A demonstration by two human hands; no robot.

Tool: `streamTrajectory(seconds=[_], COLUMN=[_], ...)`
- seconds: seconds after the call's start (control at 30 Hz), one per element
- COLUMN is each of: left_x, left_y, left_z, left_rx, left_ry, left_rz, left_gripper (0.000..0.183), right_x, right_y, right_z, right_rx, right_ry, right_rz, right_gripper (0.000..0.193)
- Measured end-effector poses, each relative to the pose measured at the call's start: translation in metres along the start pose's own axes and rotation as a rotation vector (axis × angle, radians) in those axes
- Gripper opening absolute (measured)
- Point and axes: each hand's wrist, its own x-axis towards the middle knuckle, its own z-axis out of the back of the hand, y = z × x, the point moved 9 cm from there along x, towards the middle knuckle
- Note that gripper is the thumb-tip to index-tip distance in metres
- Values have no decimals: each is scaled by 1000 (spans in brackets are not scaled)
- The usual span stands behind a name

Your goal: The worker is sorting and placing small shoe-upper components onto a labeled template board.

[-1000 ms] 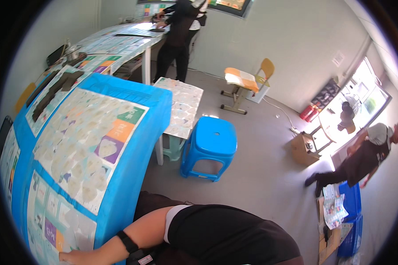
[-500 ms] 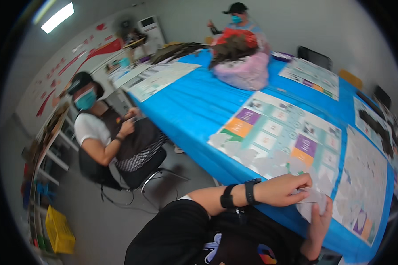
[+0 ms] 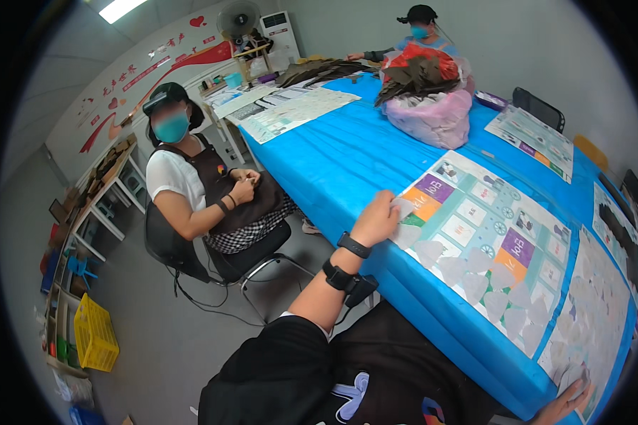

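Observation:
My left hand [image 3: 377, 218] is closed in a pinch on a pale grey cut-out piece [image 3: 404, 207]. It is at the left edge of a colourful printed sheet [image 3: 468, 216] on the blue-covered table. Rounded grey pieces [image 3: 477, 285] lie loosely overlapped along that sheet's near part. Far to the lower right, my right hand [image 3: 564, 404] has its fingers closed at a grey cut-out piece [image 3: 571, 374] over a second sheet [image 3: 590, 301], which bears many similar pieces. The picture's dark rim partly cuts off the right hand.
A seated co-worker [image 3: 205, 184] is on the left, hands together. Another person [image 3: 427, 35] is behind a pink bag [image 3: 432, 117] filled with dark brown pieces. More sheets [image 3: 290, 117] lie on the blue tablecloth [image 3: 326, 170]. A yellow crate [image 3: 96, 333] stands on the floor.
My hands have come apart from one shared grey piece. The left has moved forward and left with a piece; the right has gone to the right-hand sheet. The view has shifted.

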Motion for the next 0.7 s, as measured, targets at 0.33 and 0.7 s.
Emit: streamTrajectory(seconds=[0.33, 0.7], left_x=[-8, -11], left_y=[1, 5], left_z=[10, 30], left_rx=[1, 28], left_ry=[-96, -193], left_rz=[-38, 8], left_gripper=[21, 20], right_x=[11, 10], right_y=[-29, -20], right_z=[-6, -10], right_rx=[-44, -141], right_ry=[-9, -14], right_rz=[0, -23], right_gripper=[47, 53])
